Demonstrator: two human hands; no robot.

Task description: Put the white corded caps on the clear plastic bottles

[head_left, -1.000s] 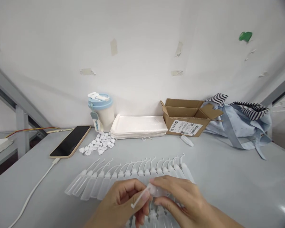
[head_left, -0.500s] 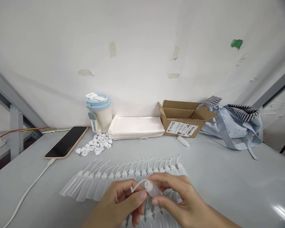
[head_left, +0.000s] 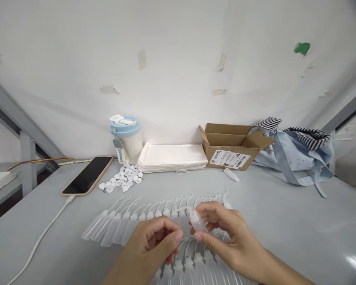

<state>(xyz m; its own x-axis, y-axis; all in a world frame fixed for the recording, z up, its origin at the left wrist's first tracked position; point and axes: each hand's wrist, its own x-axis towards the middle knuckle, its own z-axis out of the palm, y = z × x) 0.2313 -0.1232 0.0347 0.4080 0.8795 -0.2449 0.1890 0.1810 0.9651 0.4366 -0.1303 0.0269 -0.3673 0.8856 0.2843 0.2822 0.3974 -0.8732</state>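
My right hand (head_left: 228, 231) grips a small translucent plastic bottle (head_left: 198, 222) between thumb and fingers, its open mouth tilted toward me. A thin white strap curves leftward from the bottle's neck. Beside it, slightly apart, my left hand (head_left: 156, 243) is closed with thumb and index fingertip pressed together; whether anything tiny is between them is hidden. Under and behind the hands lies a row of similar strapped bottles (head_left: 115, 231), side by side. Nearer to me is a second row of bottles (head_left: 195, 273), partly covered by my hands.
White caps (head_left: 123, 178) lie piled at the back left, near a phone (head_left: 87, 176) on a cable and a blue-lidded cup (head_left: 130, 144). A stack of white sheets (head_left: 173, 158), an open carton (head_left: 228, 152), a loose bottle (head_left: 231, 175) and a blue bag (head_left: 296, 158) stand along the wall.
My right hand has raised the bottle slightly and away from my left hand. My left fingertips, earlier close against the bottle's neck, are now apart from it. The view has shifted slightly.
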